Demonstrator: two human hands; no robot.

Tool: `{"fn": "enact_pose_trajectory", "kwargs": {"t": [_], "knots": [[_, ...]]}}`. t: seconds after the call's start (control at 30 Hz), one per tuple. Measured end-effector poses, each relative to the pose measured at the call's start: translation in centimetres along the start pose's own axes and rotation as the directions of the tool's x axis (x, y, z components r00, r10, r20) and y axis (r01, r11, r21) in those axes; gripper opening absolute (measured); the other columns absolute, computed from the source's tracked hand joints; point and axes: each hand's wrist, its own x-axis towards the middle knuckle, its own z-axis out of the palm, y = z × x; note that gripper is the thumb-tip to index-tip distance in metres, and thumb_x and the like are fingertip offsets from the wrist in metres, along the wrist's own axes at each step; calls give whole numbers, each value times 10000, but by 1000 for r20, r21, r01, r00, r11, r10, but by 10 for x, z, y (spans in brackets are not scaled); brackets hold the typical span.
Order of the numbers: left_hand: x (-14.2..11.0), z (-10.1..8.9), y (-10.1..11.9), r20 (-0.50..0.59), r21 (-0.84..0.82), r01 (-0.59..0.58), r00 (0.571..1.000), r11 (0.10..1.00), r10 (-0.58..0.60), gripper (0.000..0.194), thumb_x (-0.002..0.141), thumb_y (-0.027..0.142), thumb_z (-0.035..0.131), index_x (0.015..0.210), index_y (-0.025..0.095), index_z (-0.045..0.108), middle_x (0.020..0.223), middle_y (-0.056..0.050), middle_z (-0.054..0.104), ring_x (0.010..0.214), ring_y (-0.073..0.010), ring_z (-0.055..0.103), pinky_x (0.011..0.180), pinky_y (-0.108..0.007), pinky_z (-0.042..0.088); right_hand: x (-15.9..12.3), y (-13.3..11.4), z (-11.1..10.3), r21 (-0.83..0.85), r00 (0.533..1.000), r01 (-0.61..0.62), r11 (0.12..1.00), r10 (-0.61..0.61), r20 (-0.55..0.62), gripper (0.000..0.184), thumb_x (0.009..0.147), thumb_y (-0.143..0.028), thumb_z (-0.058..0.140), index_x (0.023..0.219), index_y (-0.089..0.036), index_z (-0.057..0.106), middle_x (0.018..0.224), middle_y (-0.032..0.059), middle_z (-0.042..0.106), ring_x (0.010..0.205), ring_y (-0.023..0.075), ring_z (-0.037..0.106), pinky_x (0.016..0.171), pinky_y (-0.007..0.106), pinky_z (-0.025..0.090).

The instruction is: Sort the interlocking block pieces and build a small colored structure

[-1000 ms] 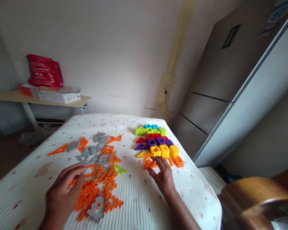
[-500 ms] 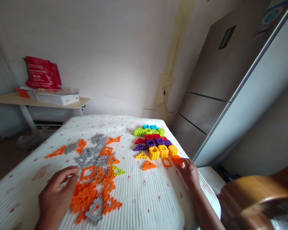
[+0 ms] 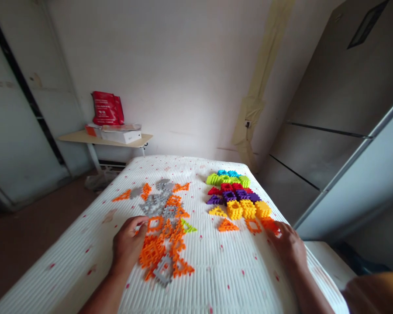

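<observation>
My right hand (image 3: 290, 245) is at the right edge of the bed-like padded surface, fingers closed on an orange interlocking block piece (image 3: 270, 225). Just left of it lie an orange square frame piece (image 3: 253, 226) and an orange triangle piece (image 3: 228, 225). Behind these, pieces sit in rows by colour: yellow stacks (image 3: 234, 210), purple (image 3: 228, 197), red (image 3: 226, 187), lime green (image 3: 213, 179) and blue (image 3: 233, 173). My left hand (image 3: 128, 242) is loosely curved, thumb and forefinger slightly apart, beside an orange square piece (image 3: 155, 223) in a mixed pile. No held piece shows in it.
The pile also has orange pieces (image 3: 152, 251), grey pieces (image 3: 153, 204), a grey house-shaped piece (image 3: 164, 270) and a lime triangle (image 3: 187, 226). A side table (image 3: 75, 137) with a red bag (image 3: 107, 109) stands at the far left. A refrigerator (image 3: 324, 109) rises at right.
The view has swung left, so everything sits further right in the picture. My right hand stays at the orange piece; my left hand remains beside the mixed pile.
</observation>
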Motion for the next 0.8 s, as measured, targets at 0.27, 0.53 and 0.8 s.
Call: {"fn": "enact_pose_trajectory", "kwargs": {"t": [0.27,0.53,0.8], "knots": [[-1,-5,17,292,414,-123,957,902,-3,292,714,384,550,956,287,682,1064,-15,692,961,-261,606,765,-351,453,-3,-8,-2,-12,950,104,995,-103,-295,485,865,-513,336,964,-172,667,1100,138,637,943,294,583,753,413,443],[0,-5,21,333,496,-122,941,860,-58,320,744,390,515,1009,305,672,980,-25,700,901,-241,608,675,-312,420,-4,-6,1,-3,942,148,989,-142,-305,495,889,-515,326,937,-170,678,1060,123,657,907,274,591,729,382,428],[-3,-6,26,350,496,-156,936,854,-32,226,774,368,481,822,265,677,886,-29,692,864,-248,593,667,-331,398,-5,-10,-2,30,928,186,982,-165,-334,464,917,-476,338,918,-161,679,1041,132,664,922,263,588,765,380,417]]}}
